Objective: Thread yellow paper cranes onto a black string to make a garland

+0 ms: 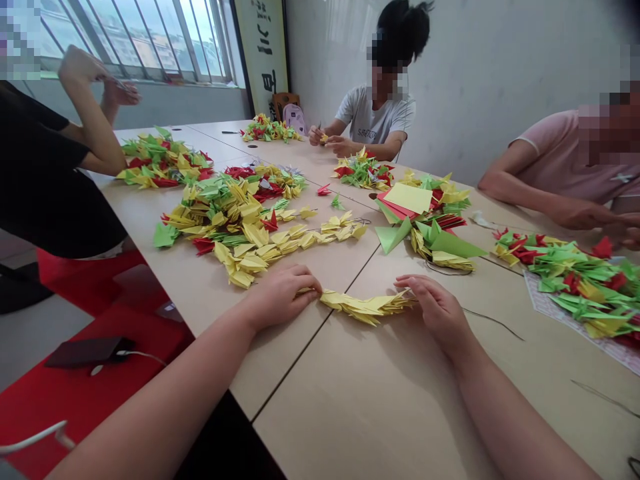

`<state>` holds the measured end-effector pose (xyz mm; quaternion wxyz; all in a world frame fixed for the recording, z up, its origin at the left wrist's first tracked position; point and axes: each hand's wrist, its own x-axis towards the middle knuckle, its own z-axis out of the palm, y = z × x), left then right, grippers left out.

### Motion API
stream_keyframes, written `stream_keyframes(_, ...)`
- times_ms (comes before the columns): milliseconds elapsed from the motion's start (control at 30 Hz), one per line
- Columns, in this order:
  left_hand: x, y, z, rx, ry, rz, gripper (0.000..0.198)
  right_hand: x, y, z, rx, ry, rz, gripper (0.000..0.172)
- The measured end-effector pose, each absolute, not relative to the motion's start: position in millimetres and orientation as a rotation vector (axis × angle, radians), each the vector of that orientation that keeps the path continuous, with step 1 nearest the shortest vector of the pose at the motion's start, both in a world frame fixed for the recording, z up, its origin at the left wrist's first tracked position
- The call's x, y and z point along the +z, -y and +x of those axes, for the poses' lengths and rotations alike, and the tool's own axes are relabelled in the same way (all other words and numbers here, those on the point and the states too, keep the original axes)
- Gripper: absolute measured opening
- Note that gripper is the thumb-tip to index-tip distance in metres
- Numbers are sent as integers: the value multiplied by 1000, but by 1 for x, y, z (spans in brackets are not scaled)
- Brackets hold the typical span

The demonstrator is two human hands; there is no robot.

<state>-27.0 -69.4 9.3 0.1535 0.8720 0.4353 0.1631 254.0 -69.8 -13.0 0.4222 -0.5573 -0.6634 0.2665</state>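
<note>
A strand of yellow origami cranes [365, 307] lies on the pale wooden table [360, 407] directly in front of me. My left hand [283, 295] grips its left end, and my right hand [435, 308] holds its right end with the fingertips. A dark thread [493, 322] runs from beneath my right hand across the tabletop. Just beyond the strand, a long heap of yellow paper cranes [240, 230] lies left of centre. A pile of green, yellow and red paper [425, 227] lies beyond my right hand.
Three co-workers sit around the table: a person in black [50, 160], one in a grey T-shirt [375, 113] and one in pink [565, 160]. Several more crane piles [585, 287] lie on the table. A phone [87, 351] with a cable rests on a red seat [75, 380] at left.
</note>
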Motion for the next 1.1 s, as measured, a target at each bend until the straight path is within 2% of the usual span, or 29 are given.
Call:
stream_keyframes(300,11,73,-27,541,-1296,2376,21,-12,69,253,660,1686,-1402,37)
stream_keyframes(633,15,69,-23,424,-1385,2391,24,-15,69,253,673,1665,-1411,37)
stream_keyframes(900,11,68,-17,565,-1539,2439,30,-14,68,254,653,1687,-1403,40)
stream_keyframes(1100,28,80,-30,761,-1544,2480,31,-14,69,253,661,1656,-1392,38)
